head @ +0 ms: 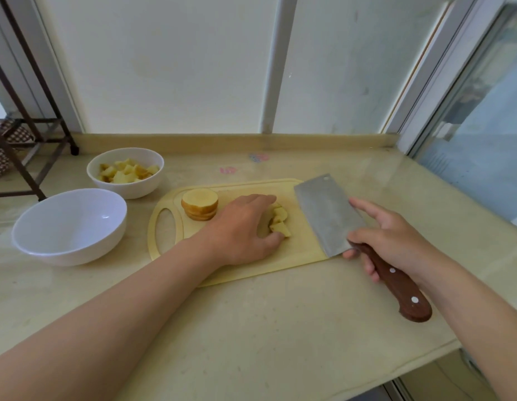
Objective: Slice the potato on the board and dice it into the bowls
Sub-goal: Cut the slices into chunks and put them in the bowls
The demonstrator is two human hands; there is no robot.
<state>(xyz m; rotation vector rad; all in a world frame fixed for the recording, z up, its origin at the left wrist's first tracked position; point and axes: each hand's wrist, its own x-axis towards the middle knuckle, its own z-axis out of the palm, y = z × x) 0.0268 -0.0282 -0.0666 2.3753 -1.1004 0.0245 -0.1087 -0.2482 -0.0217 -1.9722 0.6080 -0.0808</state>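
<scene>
A pale wooden cutting board (237, 273) lies on the counter. On its left part stands a stack of round potato slices (199, 203). At the board's middle, my left hand (242, 227) is cupped over a small heap of diced potato pieces (280, 224), fingers closed around them. My right hand (396, 241) grips the brown handle of a cleaver (326, 212), whose flat blade rests tilted over the board's right end. A white bowl (125, 172) at the back left holds diced potato. A second white bowl (69, 227) nearer me holds nothing.
A beige stone counter (251, 328) ends at a front edge on the lower right. A dark metal rack (25, 134) stands at the far left. A tiled wall and a window frame (419, 96) rise behind the counter.
</scene>
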